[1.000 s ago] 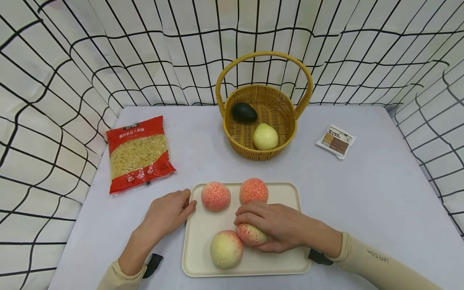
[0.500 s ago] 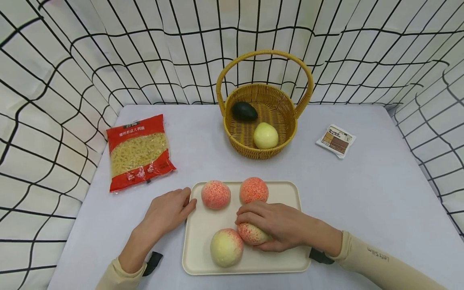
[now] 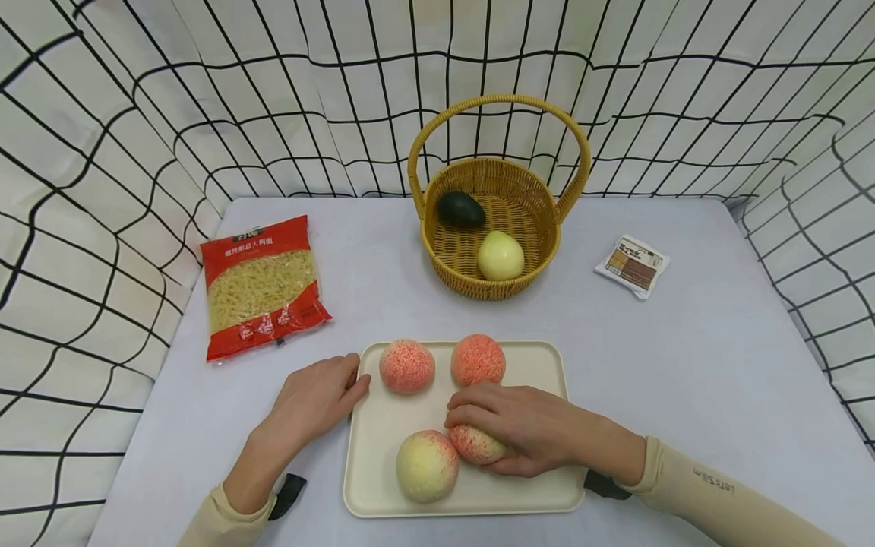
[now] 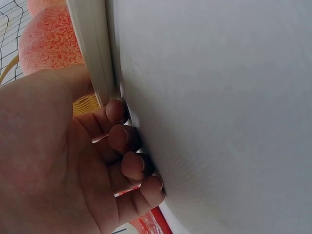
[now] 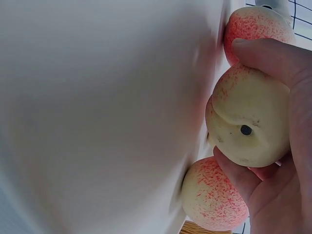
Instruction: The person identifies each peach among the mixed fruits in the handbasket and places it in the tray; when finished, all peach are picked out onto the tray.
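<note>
In the head view, my right hand (image 3: pixel 522 429) grips a red-speckled yellow peach (image 3: pixel 475 444) low over the cream tray (image 3: pixel 372 433). The right wrist view shows thumb and fingers round this peach (image 5: pixel 253 112), its stem hollow facing the camera. Other peaches lie on the tray: a red one (image 3: pixel 407 367) at back left, another red one (image 3: pixel 478 358) behind the right hand, and a mostly yellow one (image 3: pixel 428 466) at front left. My left hand (image 3: pixel 317 399) holds the tray's left edge, thumb over the rim (image 4: pixel 92 48), curled fingertips against the outside and table.
A wicker basket (image 3: pixel 444 282) with a tall handle stands behind the tray, holding a dark green avocado-like fruit (image 3: pixel 461 210) and a pale yellow-green round fruit (image 3: pixel 501 256). A red pasta bag (image 3: pixel 263 289) lies at left, a small white packet (image 3: pixel 633 266) at right. Grid-patterned cloth walls surround the table.
Hardly anything differs. The right hand and its peach have shifted very slightly; the left hand stays at the tray edge.
</note>
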The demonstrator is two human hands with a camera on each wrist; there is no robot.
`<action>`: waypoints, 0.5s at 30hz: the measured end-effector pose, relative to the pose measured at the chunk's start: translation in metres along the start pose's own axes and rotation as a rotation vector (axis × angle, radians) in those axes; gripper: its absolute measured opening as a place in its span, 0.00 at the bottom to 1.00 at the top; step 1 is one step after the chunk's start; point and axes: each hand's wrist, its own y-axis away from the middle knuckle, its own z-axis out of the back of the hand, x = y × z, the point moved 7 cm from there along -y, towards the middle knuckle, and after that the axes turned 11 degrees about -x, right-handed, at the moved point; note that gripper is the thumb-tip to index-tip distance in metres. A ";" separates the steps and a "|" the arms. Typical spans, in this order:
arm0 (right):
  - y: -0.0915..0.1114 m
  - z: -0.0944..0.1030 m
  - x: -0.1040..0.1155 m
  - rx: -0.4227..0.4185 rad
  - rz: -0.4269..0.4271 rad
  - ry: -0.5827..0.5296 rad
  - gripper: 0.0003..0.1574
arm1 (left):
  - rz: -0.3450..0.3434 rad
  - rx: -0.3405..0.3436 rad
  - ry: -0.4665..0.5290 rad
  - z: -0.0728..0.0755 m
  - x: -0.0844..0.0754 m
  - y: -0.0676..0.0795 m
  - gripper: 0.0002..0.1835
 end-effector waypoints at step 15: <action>0.002 -0.004 0.001 0.030 -0.015 0.021 0.45 | 0.010 0.019 0.005 0.000 0.000 0.000 0.14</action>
